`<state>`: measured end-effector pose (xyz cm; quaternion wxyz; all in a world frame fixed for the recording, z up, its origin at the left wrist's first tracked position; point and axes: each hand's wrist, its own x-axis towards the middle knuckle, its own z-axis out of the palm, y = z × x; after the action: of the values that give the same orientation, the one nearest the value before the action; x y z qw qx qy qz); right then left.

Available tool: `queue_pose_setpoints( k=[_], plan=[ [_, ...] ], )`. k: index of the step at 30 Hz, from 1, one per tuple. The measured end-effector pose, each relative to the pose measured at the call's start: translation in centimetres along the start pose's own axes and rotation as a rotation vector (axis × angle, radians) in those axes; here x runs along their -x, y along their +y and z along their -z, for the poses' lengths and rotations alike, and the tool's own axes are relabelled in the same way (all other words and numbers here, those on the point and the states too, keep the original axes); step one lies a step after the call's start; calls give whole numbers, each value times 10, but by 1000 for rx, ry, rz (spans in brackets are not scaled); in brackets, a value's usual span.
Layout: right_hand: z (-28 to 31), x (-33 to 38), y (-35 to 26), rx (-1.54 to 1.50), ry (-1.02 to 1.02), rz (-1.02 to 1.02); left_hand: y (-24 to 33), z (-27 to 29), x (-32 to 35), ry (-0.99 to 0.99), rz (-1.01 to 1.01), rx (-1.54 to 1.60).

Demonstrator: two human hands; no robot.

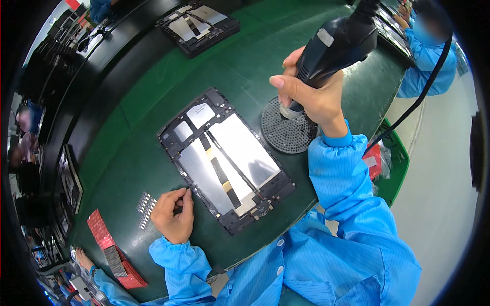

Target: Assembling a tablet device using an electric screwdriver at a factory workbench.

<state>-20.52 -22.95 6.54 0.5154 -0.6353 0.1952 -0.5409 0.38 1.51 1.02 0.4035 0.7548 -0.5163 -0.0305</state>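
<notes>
In my right hand (319,97) is a black electric screwdriver (332,48), its lower end pointing down over a round screw tray (286,137) full of small holes. The tool's tip is partly hidden by my hand. An opened tablet (244,145) lies in front of me, with silver plates, a dark flat cable and a black frame. My left hand (176,214) rests on the green table beside the tablet's left edge, fingers curled and thumb pressed to the index finger. Whatever it may pinch is too small to make out. A sheet of small silver pieces (146,208) lies just left of it.
Red strips (117,250) lie at the lower left, near another person's hand (83,259). More opened tablets (199,28) are stacked at the far side. A green bin (398,166) with red and clear packaging stands at the right, below a black cable (416,102). Another person (429,61) sits far right.
</notes>
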Motion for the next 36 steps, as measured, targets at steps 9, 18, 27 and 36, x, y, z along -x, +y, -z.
queue_pose_setpoints(
  k=[9,18,27,36],
  plan=[
    [-35,-9,-35,-224,-132,163,2,-20,0,-53,-134,130],
    [-160,-1,-21,-213,-442,-37,-34,13,-6,172,-91,22],
    [-175,3,-2,-295,-392,-117,-54,32,-6,320,176,76],
    [-175,5,0,-228,-458,-91,-64,30,-2,355,218,315]
  ],
)
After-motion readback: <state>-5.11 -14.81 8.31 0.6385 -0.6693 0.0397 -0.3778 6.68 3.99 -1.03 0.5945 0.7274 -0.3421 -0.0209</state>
